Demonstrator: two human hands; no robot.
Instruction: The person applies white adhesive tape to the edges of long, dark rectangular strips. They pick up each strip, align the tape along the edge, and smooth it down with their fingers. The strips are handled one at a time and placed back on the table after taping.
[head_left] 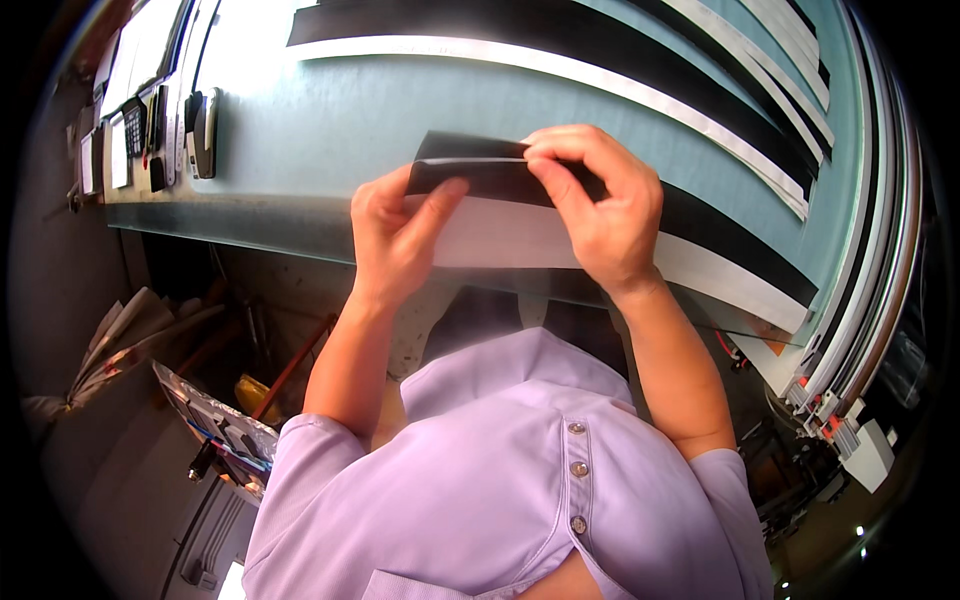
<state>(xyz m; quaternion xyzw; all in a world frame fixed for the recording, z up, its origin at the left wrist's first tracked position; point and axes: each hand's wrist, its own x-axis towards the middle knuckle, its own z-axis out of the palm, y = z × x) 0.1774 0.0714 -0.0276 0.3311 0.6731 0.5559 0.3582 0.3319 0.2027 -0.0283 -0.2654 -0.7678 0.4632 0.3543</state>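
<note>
Both my hands are raised over the near edge of the table, at the end of a long black-and-white strip [735,235]. Its dark, thin end part [470,178] is lifted and shows a narrow pale line across it. My left hand [400,225] grips the left end, thumb on the near face and fingers behind. My right hand [605,195] pinches the strip along the pale line, thumb against forefinger. From there the strip runs right along the table edge, black on the far side and white on the near side. I cannot tell its material.
The glass-topped table [300,130] holds several more black-and-white strips [560,70] at the far right. A utility knife [208,130], a calculator [134,128] and papers lie at the left. Long metal rails [870,220] border the right side. Rolled material [130,325] stands below left.
</note>
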